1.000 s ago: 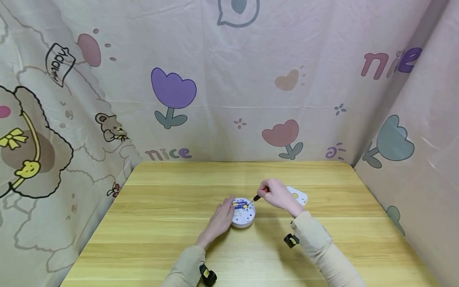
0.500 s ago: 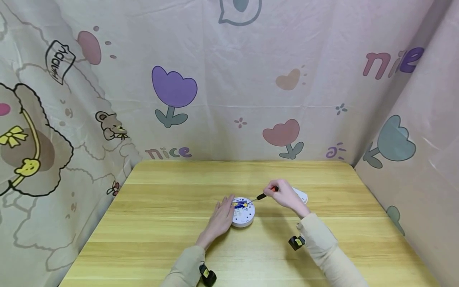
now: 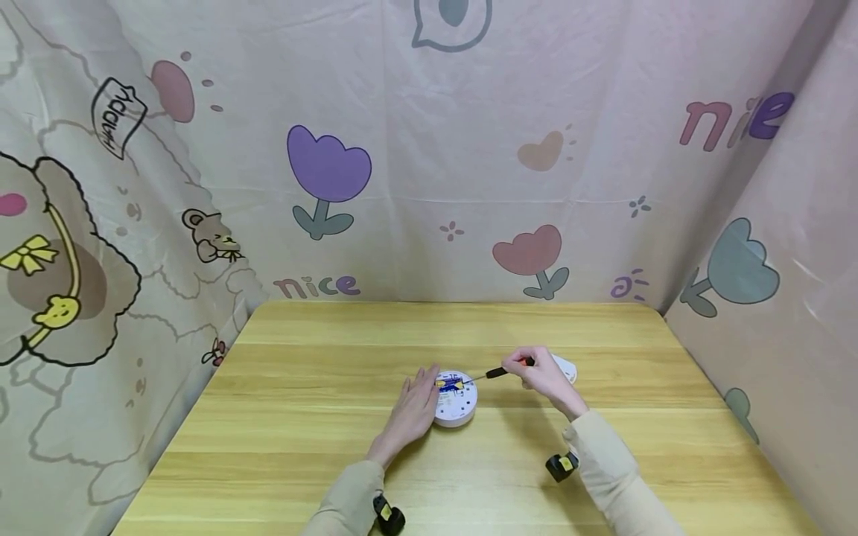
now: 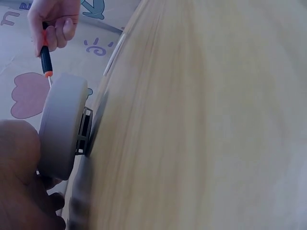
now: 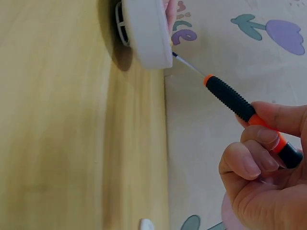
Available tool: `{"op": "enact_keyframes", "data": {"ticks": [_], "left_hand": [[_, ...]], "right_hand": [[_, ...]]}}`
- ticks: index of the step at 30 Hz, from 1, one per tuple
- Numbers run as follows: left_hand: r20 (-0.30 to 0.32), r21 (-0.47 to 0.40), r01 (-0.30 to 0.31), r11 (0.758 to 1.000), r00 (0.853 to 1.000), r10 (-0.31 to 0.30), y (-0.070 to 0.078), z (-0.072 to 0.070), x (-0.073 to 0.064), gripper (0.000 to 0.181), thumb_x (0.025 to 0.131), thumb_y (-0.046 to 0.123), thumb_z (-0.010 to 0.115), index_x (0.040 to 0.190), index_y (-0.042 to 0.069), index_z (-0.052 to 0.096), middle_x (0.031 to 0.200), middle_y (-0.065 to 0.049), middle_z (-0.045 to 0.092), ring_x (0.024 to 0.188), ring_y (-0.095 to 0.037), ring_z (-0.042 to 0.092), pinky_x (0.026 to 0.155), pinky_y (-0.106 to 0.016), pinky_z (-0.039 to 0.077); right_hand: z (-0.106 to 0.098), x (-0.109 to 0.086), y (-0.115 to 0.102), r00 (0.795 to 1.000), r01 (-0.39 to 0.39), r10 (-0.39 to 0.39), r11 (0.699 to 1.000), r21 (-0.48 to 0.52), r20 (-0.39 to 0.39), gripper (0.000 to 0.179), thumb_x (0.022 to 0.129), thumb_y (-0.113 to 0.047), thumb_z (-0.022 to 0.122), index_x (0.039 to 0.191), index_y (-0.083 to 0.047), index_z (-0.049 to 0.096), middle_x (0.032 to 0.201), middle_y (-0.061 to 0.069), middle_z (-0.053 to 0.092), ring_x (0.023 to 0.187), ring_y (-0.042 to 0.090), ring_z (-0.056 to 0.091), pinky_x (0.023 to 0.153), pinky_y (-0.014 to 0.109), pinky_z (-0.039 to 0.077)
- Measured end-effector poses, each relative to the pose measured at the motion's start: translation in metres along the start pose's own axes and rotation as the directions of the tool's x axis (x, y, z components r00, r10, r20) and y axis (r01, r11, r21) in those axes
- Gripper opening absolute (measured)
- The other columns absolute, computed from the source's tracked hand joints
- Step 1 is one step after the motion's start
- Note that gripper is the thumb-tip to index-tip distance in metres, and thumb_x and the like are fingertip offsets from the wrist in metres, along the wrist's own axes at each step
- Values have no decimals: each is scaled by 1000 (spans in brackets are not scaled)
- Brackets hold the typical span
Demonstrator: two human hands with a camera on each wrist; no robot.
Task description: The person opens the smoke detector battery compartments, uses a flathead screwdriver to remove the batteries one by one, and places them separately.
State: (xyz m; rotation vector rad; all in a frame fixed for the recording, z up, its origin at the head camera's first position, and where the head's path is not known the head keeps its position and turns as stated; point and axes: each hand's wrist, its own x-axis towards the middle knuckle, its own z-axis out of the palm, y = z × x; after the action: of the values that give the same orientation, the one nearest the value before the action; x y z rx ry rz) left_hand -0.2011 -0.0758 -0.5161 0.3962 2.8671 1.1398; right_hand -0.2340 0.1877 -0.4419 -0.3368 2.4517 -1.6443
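A white round device [image 3: 456,404] lies on the table, its top face marked with blue and yellow parts and a ring of small dark spots. My left hand [image 3: 414,408] holds its left edge; in the left wrist view the fingers [image 4: 21,148] wrap the rim. A dark slotted frame [image 4: 84,132] juts from the device's underside. To its right, my right hand [image 3: 540,374] grips a black and orange screwdriver [image 5: 230,98] by the handle, thumb and curled fingers round it. The screwdriver slants low, its tip at the device's upper face near a yellow part.
Behind the right hand lies a flat white plate [image 3: 566,368], partly hidden. The wooden table [image 3: 281,417] ends at a patterned cloth [image 3: 415,149] at the back, with more cloth at both sides. A small black camera sits on each wrist.
My right hand has moved right and slightly nearer, and the screwdriver now lies flatter, its tip still at the device. The left hand stays in place.
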Motion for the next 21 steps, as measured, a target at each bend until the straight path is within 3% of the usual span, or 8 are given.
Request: {"op": "enact_keyframes", "data": {"ticks": [3,11,21], "left_hand": [[2,0,0,1000,1000,0,0,0,-1,51,110,23,31,157,3,30,164,-17,30,155,-39,23,129,-60,8],[8,-5,3,1000,1000,-3,-1,-2,-1,51,110,24,31,157,3,30,164,-16,31,155,-38,22,129,-61,8],[9,27,-1,1000,1000,0,-1,-1,-2,51,110,24,31,157,4,30,164,-15,31,155,-37,23,129,-60,8]], "right_hand": [[0,-1,3,1000,-9,9,999,34,2,23,96,-12,64,97,11,68,64,-4,47,50,3,38,47,15,35],[1,-3,3,996,90,-91,994,-60,-14,19,95,-14,64,91,4,70,62,-7,47,50,3,38,44,17,34],[-1,-5,12,998,-57,55,987,149,19,27,97,-8,61,105,18,63,61,-9,40,49,2,32,48,18,32]]}}
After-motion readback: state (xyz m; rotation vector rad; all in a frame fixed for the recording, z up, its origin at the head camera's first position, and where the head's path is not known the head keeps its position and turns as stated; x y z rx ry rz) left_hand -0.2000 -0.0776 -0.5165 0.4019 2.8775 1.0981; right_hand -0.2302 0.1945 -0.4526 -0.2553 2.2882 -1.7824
